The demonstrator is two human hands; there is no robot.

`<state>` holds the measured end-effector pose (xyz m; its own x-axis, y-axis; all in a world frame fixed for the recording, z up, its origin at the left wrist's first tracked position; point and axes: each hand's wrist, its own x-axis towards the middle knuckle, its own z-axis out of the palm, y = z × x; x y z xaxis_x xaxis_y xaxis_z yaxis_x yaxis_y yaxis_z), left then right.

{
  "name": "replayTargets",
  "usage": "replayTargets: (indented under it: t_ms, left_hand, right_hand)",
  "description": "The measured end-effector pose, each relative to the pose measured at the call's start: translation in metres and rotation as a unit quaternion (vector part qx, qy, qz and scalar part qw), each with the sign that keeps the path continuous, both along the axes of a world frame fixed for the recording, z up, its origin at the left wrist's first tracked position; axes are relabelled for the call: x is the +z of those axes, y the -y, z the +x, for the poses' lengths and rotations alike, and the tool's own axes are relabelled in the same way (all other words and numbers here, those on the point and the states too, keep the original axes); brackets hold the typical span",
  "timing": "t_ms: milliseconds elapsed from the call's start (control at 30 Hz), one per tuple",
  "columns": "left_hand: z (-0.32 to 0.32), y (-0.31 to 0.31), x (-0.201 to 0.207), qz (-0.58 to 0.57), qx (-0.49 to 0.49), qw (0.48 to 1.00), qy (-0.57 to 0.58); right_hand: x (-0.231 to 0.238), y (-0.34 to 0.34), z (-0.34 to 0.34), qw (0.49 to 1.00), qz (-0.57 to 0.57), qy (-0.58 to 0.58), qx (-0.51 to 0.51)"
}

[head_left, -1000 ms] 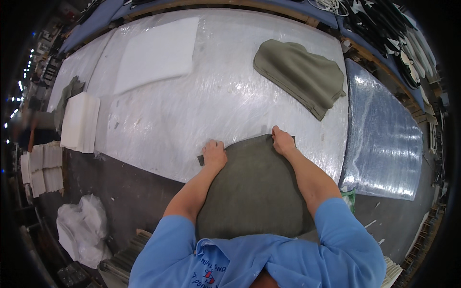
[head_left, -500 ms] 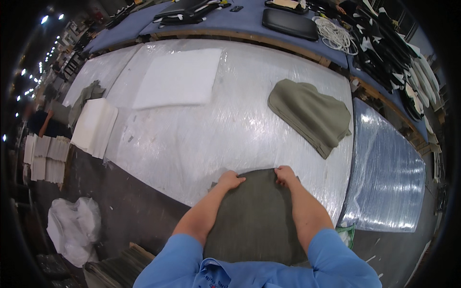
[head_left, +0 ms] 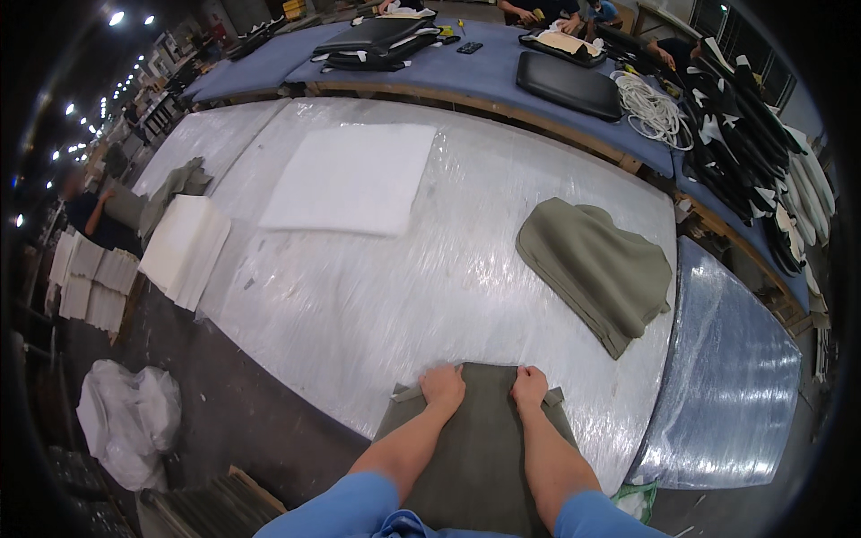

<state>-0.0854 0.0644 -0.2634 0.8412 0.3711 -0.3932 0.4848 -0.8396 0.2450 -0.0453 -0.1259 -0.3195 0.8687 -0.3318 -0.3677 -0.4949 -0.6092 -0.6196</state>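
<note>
A dark olive fabric piece [head_left: 480, 448] hangs in front of my body, its far edge over the near part of the plastic-covered table [head_left: 359, 287]. My left hand [head_left: 443, 388] is closed on the left end of that far edge. At the right end, my right hand [head_left: 530, 386] pinches the same edge. Small flaps of the fabric stick out beside both wrists. Farther right on the table lies a stack of olive fabric pieces [head_left: 596, 269], with uneven curved edges. A flat white padding sheet [head_left: 350, 179] rests toward the back left.
White foam sheets [head_left: 186, 242] overhang the table's left end, near a co-worker [head_left: 94, 211]. Behind runs a blue-topped bench [head_left: 404, 67] with black cushions [head_left: 569, 85] and coiled white cord [head_left: 653, 112]. A plastic-wrapped blue surface [head_left: 726, 377] adjoins on the right. A clear plastic bag [head_left: 130, 421] lies on the floor.
My hands have come closer together and lower in view, still holding the fabric's edge. The edge is now straighter and its side flaps show. The whole view has tilted up.
</note>
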Motion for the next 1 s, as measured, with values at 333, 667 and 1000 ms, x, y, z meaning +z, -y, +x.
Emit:
replayTargets:
  t_ms: [333, 667, 1000]
  left_hand:
    - [0.011, -0.001, -0.012, -0.023, 0.006, 1.000, 0.001]
    - [0.000, -0.002, -0.008, 0.021, -0.005, 0.999, 0.026]
    - [-0.020, -0.112, 0.005, -0.039, -0.084, 0.996, -0.020]
  right_hand:
    - [0.002, -0.006, 0.008, 0.999, 0.026, 0.015, -0.023]
    - [0.077, 0.049, 0.034, 0.933, -0.006, -0.290, 0.215]
    - [0.059, 0.054, 0.016, 0.985, 0.054, -0.140, 0.081]
